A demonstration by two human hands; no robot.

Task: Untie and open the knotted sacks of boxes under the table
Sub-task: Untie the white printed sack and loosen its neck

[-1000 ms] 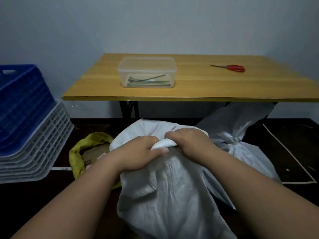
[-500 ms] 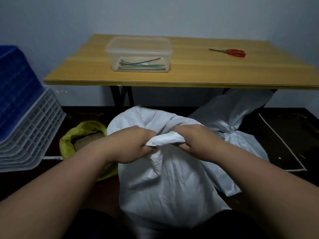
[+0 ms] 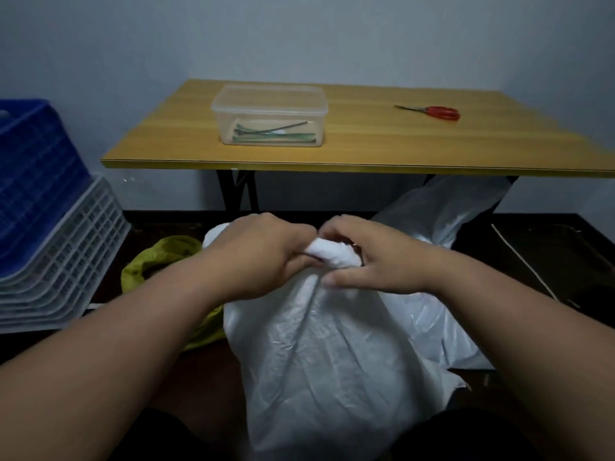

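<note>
Both hands at frame centre: left hand [image 3: 266, 257] and right hand [image 3: 369, 261] pinch the knot [image 3: 329, 256] atop the white sack [image 3: 326, 354], lower centre, floor before the desk [image 3: 366, 154]. Thin, soft, slippery film; likely grip knot loops, not sides.

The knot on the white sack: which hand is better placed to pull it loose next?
Probably the left hand: it grips the knot directly, while the right hand mostly steadies the white sack below.
</note>
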